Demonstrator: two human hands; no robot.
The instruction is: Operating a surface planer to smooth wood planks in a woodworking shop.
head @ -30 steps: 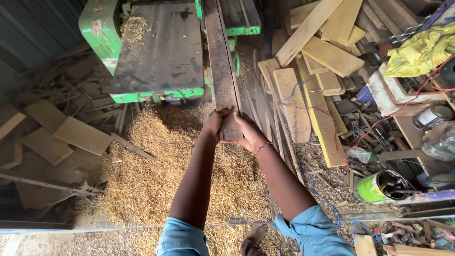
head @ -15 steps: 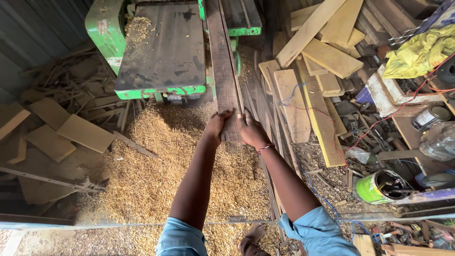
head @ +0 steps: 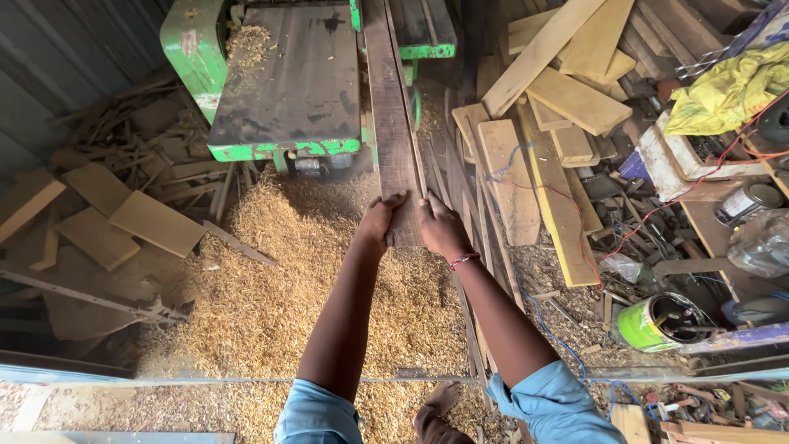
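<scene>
One long dark plank (head: 393, 123) runs almost straight from six o'clock to twelve o'clock, its long axis leaning slightly toward eleven at the far end. The near end sits between the two hands, just above the middle of the view; the far end passes along the right edge of the green machine (head: 283, 82) and out of view at the top.

The left hand (head: 380, 220) grips the plank's near end from the nine o'clock side, fingers curled closed around the edge. The right hand (head: 442, 228) clasps the same end from the three o'clock side, fingers wrapped shut over the board, a thin red bracelet (head: 463, 261) at the wrist. Both arms are stretched out straight.

Under the arms lies one broad heap of wood shavings (head: 271, 288), spreading toward seven o'clock. One bare foot (head: 440, 403) shows at six o'clock. At two o'clock a stack of pale boards (head: 559, 107) lies crisscrossed, too many and too overlapped to count. One green tin can (head: 657, 323) lies on its side at four o'clock, and one yellow cloth (head: 727, 86) is bunched at two o'clock.
</scene>
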